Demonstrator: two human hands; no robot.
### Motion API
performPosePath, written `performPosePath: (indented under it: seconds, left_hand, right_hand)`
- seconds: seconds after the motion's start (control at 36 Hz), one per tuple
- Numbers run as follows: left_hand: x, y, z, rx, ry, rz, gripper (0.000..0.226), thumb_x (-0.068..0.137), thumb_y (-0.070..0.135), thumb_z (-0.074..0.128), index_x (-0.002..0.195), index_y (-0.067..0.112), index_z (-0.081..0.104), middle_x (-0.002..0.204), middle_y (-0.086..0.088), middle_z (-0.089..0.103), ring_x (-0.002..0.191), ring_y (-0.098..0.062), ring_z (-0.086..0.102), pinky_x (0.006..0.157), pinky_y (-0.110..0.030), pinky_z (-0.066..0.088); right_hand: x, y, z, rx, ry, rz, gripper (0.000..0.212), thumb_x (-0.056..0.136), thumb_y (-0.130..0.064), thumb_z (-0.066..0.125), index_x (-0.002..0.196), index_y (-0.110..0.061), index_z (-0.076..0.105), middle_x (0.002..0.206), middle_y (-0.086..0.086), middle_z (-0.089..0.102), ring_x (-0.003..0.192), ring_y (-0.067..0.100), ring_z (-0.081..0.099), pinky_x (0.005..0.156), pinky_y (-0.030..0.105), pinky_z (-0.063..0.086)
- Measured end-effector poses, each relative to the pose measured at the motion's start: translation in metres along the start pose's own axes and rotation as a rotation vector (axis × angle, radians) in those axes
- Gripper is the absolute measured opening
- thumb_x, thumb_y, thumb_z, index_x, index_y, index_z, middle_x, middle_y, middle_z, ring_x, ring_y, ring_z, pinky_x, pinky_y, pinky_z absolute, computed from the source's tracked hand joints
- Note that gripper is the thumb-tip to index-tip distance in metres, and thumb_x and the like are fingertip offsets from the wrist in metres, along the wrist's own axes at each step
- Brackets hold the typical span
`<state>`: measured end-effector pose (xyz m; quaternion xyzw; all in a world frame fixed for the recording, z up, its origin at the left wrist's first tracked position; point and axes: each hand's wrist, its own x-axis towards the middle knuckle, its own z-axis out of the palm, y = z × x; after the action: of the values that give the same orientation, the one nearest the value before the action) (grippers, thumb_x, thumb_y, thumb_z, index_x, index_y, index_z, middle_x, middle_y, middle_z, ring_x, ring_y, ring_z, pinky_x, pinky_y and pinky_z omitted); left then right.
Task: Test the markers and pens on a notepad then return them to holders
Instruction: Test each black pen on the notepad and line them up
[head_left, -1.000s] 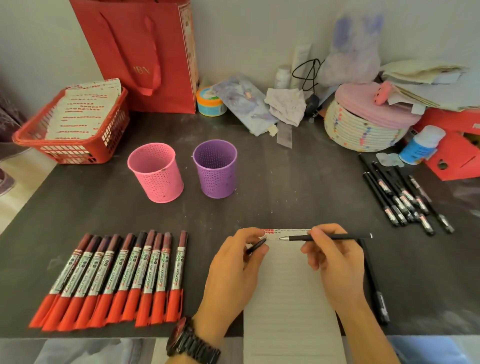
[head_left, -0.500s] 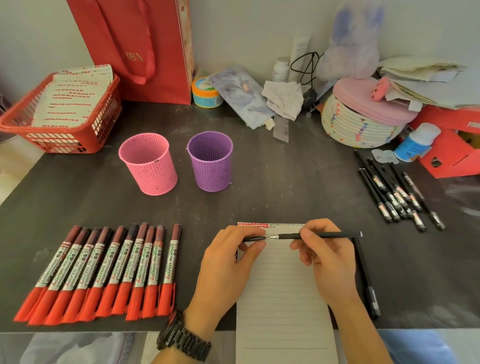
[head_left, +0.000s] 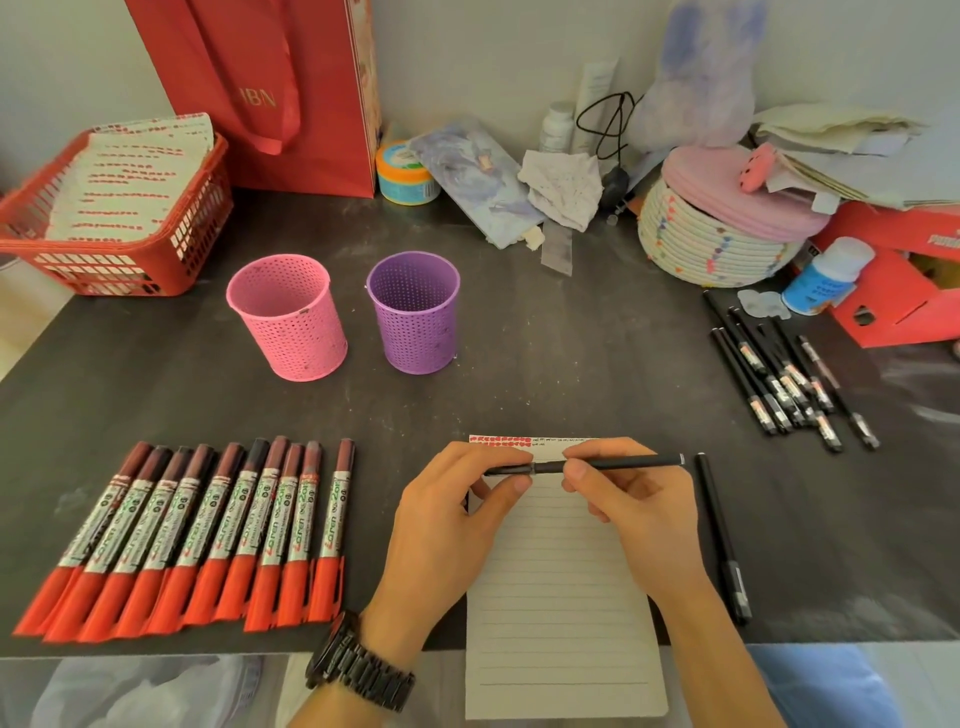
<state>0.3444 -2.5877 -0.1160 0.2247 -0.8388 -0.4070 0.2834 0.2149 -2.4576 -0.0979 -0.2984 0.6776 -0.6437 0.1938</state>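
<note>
The cap (head_left: 506, 470) is now seated on the black pen (head_left: 623, 462) — a moment ago the tip was bare. Fingers of the left hand (head_left: 447, 519) pinch the cap and those of the right hand (head_left: 634, 509) clamp the barrel, above the notepad (head_left: 561, 597) — tested, probably bound for the pink holder (head_left: 288, 317) or purple holder (head_left: 415, 317).

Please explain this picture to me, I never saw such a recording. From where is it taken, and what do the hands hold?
There is no machine: a person wears a camera on the head, and it looks down at their own hands. On the dark table lie a row of red markers, a group of black pens and a lined notepad; a pink holder and a purple holder stand behind. The right hand holds a black pen over the notepad, and the left hand pinches its cap at the tip.
</note>
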Motion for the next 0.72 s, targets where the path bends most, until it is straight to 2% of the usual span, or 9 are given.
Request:
performPosePath:
  seconds: [0.06,0.11,0.19,0.33,0.56,0.72]
  left_hand:
    - [0.0001,0.0005,0.0001,0.002,0.001,0.002,0.025,0.088,0.035,0.065,0.112,0.032,0.07,0.109,0.022,0.063,0.089,-0.001,0.059,0.072,-0.006,0.044]
    - [0.0,0.0003,0.0003,0.006,0.004,0.002,0.024,0.087,0.033,0.068,0.111,0.031,0.071,0.108,0.021,0.064,0.089,0.001,0.059,0.072,-0.005,0.043]
    - [-0.0005,-0.0002,-0.0001,0.008,0.012,0.01,0.024,0.087,0.028,0.072,0.11,0.031,0.071,0.107,0.023,0.063,0.089,0.003,0.058,0.072,-0.004,0.042]
    - [-0.0005,-0.0009,0.0005,-0.006,0.022,0.021,0.025,0.086,0.028,0.072,0.11,0.033,0.071,0.108,0.028,0.06,0.09,0.003,0.058,0.071,-0.003,0.042]
    - [-0.0014,-0.001,0.0011,-0.012,0.01,0.014,0.023,0.086,0.031,0.071,0.109,0.033,0.072,0.106,0.029,0.06,0.089,0.003,0.059,0.072,-0.004,0.043]
    - [-0.001,-0.0021,0.0052,-0.08,0.024,-0.05,0.025,0.083,0.023,0.077,0.106,0.033,0.075,0.1,0.03,0.065,0.079,0.011,0.056,0.062,-0.005,0.041]
  right_hand:
    - [-0.0002,-0.0012,0.0008,0.001,0.008,0.007,0.015,0.08,-0.037,0.074,0.092,-0.029,0.077,0.075,0.003,0.075,0.062,0.008,0.066,0.054,0.014,0.047]
    - [0.0001,-0.0015,0.0019,-0.015,0.013,0.007,0.005,0.086,-0.032,0.077,0.091,-0.032,0.078,0.073,0.002,0.075,0.06,0.006,0.065,0.053,0.013,0.047]
    - [0.0003,-0.0016,0.0032,-0.039,0.026,-0.004,0.016,0.088,-0.025,0.071,0.087,-0.039,0.078,0.072,0.0,0.075,0.06,0.005,0.066,0.053,0.012,0.047]
    - [0.0003,-0.003,0.0041,-0.044,0.027,0.012,0.015,0.082,-0.034,0.069,0.085,-0.046,0.077,0.071,-0.004,0.075,0.061,0.005,0.068,0.054,0.012,0.048]
    - [0.0007,0.0022,0.003,-0.089,0.016,0.012,0.007,0.081,-0.033,0.072,0.087,-0.034,0.077,0.073,-0.005,0.076,0.07,0.01,0.073,0.058,0.011,0.051]
    - [0.0023,0.0011,0.0064,-0.115,-0.009,0.023,0.009,0.08,-0.036,0.073,0.089,-0.037,0.076,0.075,-0.007,0.077,0.068,0.009,0.073,0.058,0.012,0.051]
